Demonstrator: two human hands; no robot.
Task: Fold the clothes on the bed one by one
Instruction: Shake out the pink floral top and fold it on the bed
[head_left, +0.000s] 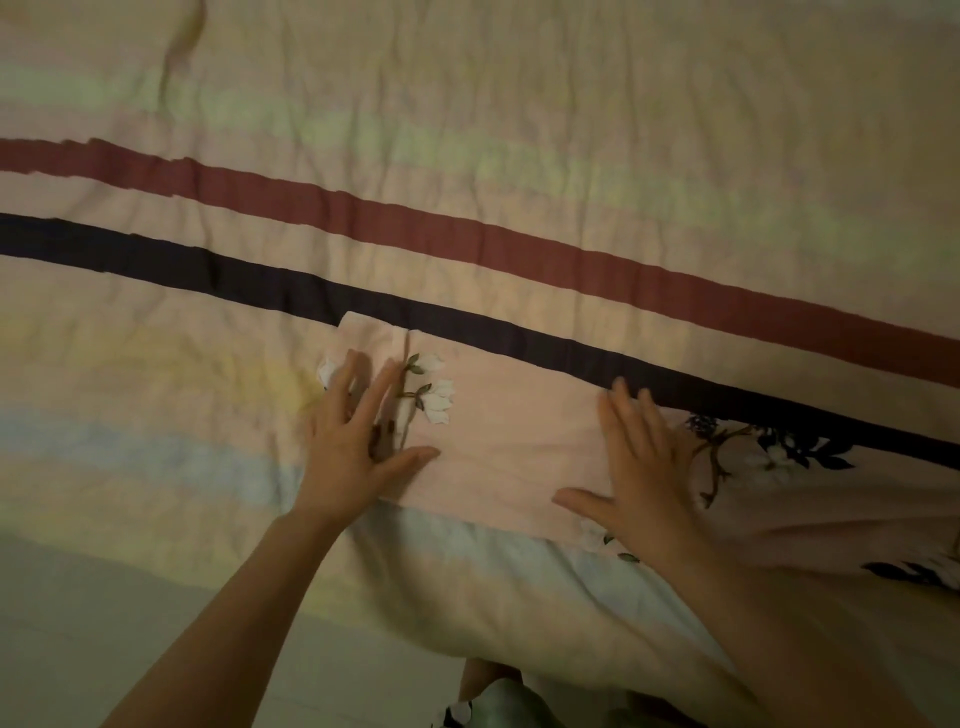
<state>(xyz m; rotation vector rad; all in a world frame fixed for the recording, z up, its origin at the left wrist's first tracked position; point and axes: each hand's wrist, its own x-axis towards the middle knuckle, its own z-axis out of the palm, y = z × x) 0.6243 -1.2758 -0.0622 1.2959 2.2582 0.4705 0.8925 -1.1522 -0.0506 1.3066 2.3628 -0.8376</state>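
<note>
Both hands flat, fingers spread, gripping nothing: left hand (358, 441) presses left end of pink floral garment (519, 436), right hand (641, 467) presses its middle. Garment lies on striped bed (467, 130) near edge.

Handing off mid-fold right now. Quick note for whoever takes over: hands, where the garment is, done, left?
Left hand: open, flat, fingers spread, pressing the left end of the pink floral garment.
Right hand: open, flat on the garment further right, gripping nothing.
Garment: lies near the front edge of the bed, just below the dark stripe, in a long band running right out of frame.
Done: it looks folded lengthwise and is being smoothed.
Left: probably fold the band across into a compact packet and set it aside. No other clothes are in view, so I cannot tell how many remain.
</note>
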